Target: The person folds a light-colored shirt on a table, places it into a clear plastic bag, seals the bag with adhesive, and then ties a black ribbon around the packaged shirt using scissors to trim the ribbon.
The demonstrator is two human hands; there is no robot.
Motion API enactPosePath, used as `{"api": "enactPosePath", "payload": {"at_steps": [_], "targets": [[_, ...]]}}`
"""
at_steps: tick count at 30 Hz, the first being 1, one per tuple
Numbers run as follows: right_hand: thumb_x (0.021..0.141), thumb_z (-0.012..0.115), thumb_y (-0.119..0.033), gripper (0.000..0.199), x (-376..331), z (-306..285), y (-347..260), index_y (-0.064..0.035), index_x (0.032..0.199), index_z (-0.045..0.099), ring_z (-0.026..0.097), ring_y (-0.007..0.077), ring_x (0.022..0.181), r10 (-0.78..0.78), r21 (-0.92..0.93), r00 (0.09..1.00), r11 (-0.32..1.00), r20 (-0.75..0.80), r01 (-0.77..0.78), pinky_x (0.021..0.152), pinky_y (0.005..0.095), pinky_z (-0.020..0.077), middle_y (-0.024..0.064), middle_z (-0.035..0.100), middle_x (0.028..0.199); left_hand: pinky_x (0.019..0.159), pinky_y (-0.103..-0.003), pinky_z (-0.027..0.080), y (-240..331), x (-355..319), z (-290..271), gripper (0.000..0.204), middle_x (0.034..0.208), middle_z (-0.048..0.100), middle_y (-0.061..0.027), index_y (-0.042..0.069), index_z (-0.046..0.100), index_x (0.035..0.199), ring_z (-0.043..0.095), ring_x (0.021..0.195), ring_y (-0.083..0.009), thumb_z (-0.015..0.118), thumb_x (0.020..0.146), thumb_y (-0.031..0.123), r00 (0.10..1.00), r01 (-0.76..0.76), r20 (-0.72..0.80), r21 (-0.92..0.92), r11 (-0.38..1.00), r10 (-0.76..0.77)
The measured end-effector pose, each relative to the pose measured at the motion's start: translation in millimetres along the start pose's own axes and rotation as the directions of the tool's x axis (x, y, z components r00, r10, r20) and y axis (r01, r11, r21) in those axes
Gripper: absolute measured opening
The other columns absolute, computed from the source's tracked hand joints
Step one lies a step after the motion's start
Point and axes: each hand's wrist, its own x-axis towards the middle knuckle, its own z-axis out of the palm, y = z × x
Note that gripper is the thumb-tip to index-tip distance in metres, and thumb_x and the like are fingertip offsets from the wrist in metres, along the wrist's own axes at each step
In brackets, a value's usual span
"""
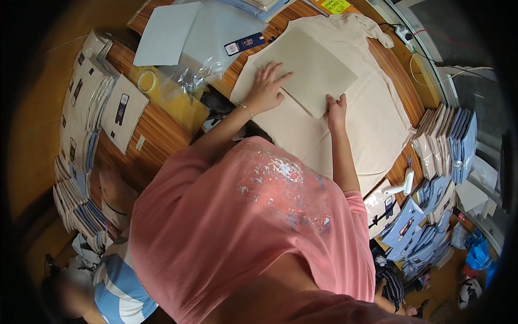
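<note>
A cream-coloured shirt [372, 135] lies spread out on the wooden table. On top of it rests a greyish-beige sheet of cardboard [319, 67]. My left hand [266, 89] has its fingers spread at the sheet's left edge, partly over the shirt. At the near right corner, my right hand [335, 110] pinches the cardboard between thumb and fingers. A dark hang tag [244, 44] with a white label lies just beyond my left hand, on the clear plastic bags.
Clear plastic bags [213, 32] and white sheets [167, 33] lie at the far left, near a tape roll [147, 81]. Stacks of bagged garments [431, 141] stand at the right, others [89, 97] at the left. A white tagging gun [402, 182] lies at right. Another person [124, 278] is at lower left.
</note>
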Motion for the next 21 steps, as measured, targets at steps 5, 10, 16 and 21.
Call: {"api": "enactPosePath", "payload": {"at_steps": [5,10,16,21], "targets": [[0.081,0.062,-0.008,0.035,7,-11,-1,0.0001,0.108,0.041,0.044,0.0108,0.047,0.071,-0.246,0.997,0.967,0.005,-0.068,0.039,0.0262,0.0381,0.003,0.05,0.067,0.105,-0.055,0.017,-10,-14,28,0.052,0.136,0.031,-0.0139,0.016,0.043,0.13,0.022,0.131,-0.0352,0.057,0.079,0.018,0.999,-0.018,-0.046,-0.017,1.0,0.017],[0.077,0.065,-0.004,0.059,-13,2,-13,0.001,0.129,0.036,0.048,0.0117,0.049,-0.167,-0.354,0.982,0.927,-0.084,0.127,0.038,0.026,0.0406,0.0046,0.047,0.072,0.105,-0.055,0.018,-10,-15,27,0.048,0.134,0.033,-0.0153,0.013,0.045,0.126,0.024,0.129,-0.0348,0.056,0.08,0.019,0.996,-0.036,-0.077,0.018,0.999,0.037],[0.077,0.066,-0.005,0.065,-14,-2,-14,0.0007,0.133,0.036,0.049,0.0108,0.049,-0.174,-0.422,0.985,0.893,-0.002,0.156,0.039,0.025,0.0417,0.0043,0.045,0.074,0.104,-0.054,0.023,-7,-15,24,0.041,0.127,0.037,-0.0175,0.009,0.049,0.118,0.029,0.125,-0.0351,0.055,0.079,0.017,0.989,-0.062,-0.136,-0.005,0.998,0.06],[0.077,0.067,-0.008,0.064,-8,-5,-13,0.0004,0.133,0.038,0.049,0.0111,0.048,-0.178,-0.497,0.984,0.852,0.023,0.166,0.041,0.0254,0.0429,0.0044,0.046,0.07,0.103,-0.054,0.024,-7,-14,24,0.04,0.127,0.037,-0.0176,0.008,0.05,0.116,0.03,0.124,-0.0346,0.055,0.078,0.017,0.988,-0.059,-0.141,0.0,0.998,0.059]]}}
